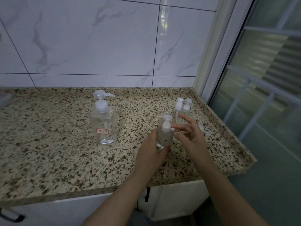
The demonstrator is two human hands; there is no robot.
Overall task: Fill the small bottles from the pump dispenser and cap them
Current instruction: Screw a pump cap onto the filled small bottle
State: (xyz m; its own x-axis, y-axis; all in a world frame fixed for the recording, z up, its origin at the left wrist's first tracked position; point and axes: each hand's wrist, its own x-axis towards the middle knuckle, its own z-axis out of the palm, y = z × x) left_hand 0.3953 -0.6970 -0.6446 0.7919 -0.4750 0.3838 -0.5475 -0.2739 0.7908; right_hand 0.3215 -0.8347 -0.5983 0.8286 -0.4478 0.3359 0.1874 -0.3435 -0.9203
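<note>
We are gripping a small bottle (pixel 164 136) in our left hand (pixel 150 150), its pump cap already on; our right hand (pixel 189 131) is hanging released beside the cap. Two capped bottles (pixel 181 111) are standing behind. Likely late stage. The dispenser (pixel 104 123) is leaving open tabletop (pixel 48 144) leftward; the right edge is lying near.

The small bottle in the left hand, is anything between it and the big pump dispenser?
Nothing visible. Only bare counter lies between the small bottle gripped by the left hand and the pump dispenser.
</note>
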